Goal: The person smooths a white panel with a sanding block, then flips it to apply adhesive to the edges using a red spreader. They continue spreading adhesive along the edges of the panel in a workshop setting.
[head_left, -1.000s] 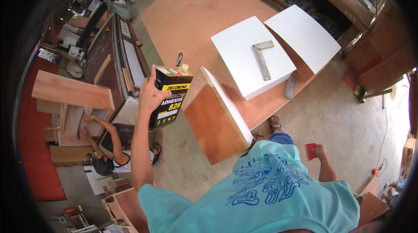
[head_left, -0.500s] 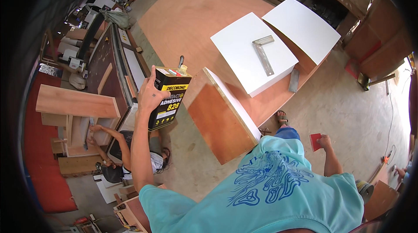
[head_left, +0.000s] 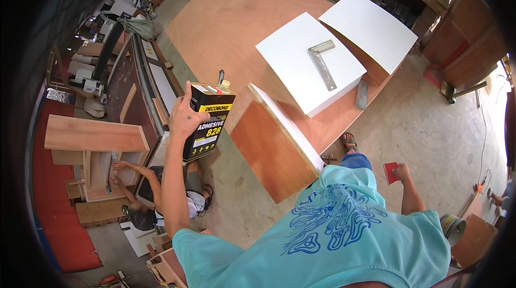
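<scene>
Reaches forward with the left arm nearly straight, clasping a black-and-yellow can (head_left: pixel 207 132) in the left hand (head_left: pixel 186 120), with the index finger up along the side and the thumb across the front. Holds the right forearm out, with the right hand (head_left: pixel 401 172) closed around a flat red piece (head_left: pixel 391 174). Now holds that piece slightly higher and farther right in view than a second ago, with the can hardly shifted. Keeps the can right of the left palm, slightly tilted, near the plywood table's (head_left: pixel 231 19) left edge.
</scene>
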Tool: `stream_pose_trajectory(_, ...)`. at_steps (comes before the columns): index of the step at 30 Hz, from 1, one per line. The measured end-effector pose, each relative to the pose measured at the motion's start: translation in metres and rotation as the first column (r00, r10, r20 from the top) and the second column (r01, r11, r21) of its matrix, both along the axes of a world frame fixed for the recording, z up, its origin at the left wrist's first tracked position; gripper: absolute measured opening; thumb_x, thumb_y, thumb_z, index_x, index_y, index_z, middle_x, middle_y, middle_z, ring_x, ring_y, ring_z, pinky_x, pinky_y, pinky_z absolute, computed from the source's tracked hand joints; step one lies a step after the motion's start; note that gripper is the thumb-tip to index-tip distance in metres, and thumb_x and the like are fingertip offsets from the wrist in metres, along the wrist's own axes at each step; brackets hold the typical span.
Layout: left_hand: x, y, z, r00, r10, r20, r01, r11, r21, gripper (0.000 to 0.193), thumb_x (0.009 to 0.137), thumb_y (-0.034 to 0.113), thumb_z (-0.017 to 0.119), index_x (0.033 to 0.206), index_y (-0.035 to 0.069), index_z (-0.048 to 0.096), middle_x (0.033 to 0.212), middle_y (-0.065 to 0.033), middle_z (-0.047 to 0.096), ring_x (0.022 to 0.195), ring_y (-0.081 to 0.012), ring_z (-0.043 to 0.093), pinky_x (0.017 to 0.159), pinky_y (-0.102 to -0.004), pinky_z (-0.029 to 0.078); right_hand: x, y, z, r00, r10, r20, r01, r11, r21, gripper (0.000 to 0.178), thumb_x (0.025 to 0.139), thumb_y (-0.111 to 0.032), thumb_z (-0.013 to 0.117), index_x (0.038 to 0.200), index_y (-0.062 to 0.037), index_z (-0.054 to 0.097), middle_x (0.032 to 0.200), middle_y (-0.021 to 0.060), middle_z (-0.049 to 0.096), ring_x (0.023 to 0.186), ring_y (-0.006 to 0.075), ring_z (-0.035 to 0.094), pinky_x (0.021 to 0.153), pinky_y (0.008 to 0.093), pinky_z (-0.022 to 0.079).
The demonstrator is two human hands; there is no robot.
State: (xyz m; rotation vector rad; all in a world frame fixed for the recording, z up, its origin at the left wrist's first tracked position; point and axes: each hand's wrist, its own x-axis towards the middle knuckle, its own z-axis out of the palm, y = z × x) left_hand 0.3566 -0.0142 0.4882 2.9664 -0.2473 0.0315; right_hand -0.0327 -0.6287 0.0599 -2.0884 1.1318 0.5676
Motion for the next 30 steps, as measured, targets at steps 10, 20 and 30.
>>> stream_pose_trajectory(10, 0.005, -0.011, 0.004, 0.998, -0.014, -0.054, 0.012, 0.999, -0.035, 0.107, 0.058, 0.019, 0.076, 0.150, 0.006, 0.024, 0.112, -0.0242, 0.057, 0.107, -0.0391, 0.056, 0.096, -0.0393, 0.043, 0.010, -0.001, 0.010, 0.993, 0.002, -0.115, -0.006, 0.999, -0.039, 0.044, 0.068, -0.010, 0.075, 0.110, -0.0009, 0.067, 0.107, 0.0178, 0.068, 0.100, 0.0261, 0.066, 0.085, 0.0377, 0.053)
stream_pose_trajectory(20, 0.012, -0.008, 0.001, 0.999, -0.010, -0.034, 0.011, 0.999, 0.036, 0.106, 0.058, 0.025, 0.075, 0.151, 0.010, 0.026, 0.111, -0.0196, 0.059, 0.104, -0.0357, 0.058, 0.091, -0.0394, 0.046, 0.016, 0.002, 0.003, 0.998, 0.005, -0.055, -0.004, 1.000, 0.022, 0.028, 0.071, -0.013, 0.071, 0.097, -0.0035, 0.072, 0.090, 0.0180, 0.071, 0.086, 0.0269, 0.070, 0.078, 0.0378, 0.055)
stream_pose_trajectory(30, 0.016, -0.009, -0.001, 0.999, -0.029, -0.026, 0.030, 0.999, 0.036, 0.106, 0.058, 0.025, 0.074, 0.150, 0.007, 0.026, 0.112, -0.0224, 0.058, 0.103, -0.0364, 0.058, 0.090, -0.0394, 0.047, 0.024, 0.012, 0.017, 0.997, -0.056, -0.054, 0.058, 0.998, 0.019, 0.032, 0.072, -0.010, 0.072, 0.102, -0.0009, 0.071, 0.094, 0.0174, 0.071, 0.088, 0.0259, 0.069, 0.080, 0.0369, 0.054)
